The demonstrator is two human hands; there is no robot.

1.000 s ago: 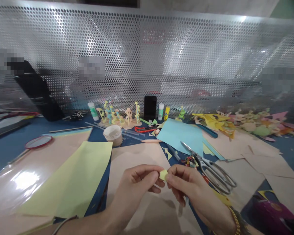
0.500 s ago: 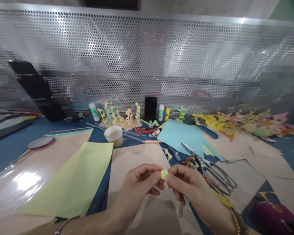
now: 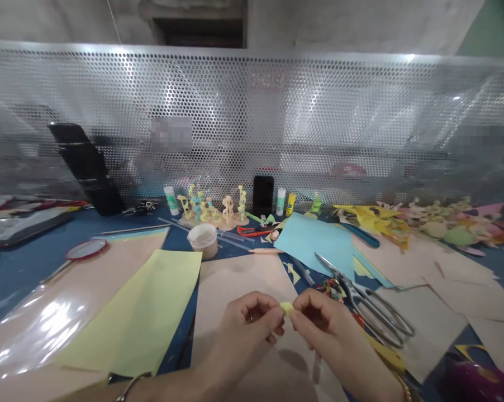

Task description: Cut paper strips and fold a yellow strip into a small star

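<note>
Between my two hands is a small piece of yellow paper (image 3: 286, 307), pinched from both sides. My left hand (image 3: 252, 321) grips its left edge with thumb and forefinger. On the opposite edge, the thumb and forefinger of my right hand (image 3: 325, 324) are closed. Below them a pale pink sheet (image 3: 235, 279) lies flat on the blue table. A thin light-coloured stick (image 3: 317, 367) shows beneath my right hand; whether that hand holds it I cannot tell. Large scissors (image 3: 367, 298) lie just right of my right hand.
A yellow sheet (image 3: 138, 312) and a magnifying glass (image 3: 86, 249) lie left. Behind stand a white tub (image 3: 204, 240), paper figures (image 3: 212, 209), a phone (image 3: 263, 194) and glue sticks (image 3: 281, 202). A blue sheet (image 3: 310, 240) lies right. A perforated metal panel (image 3: 218, 100) closes off the back.
The view has tilted up a little, so everything sits lower and slightly right. The yellow paper piece shows less of its face between my fingers, which still pinch it.
</note>
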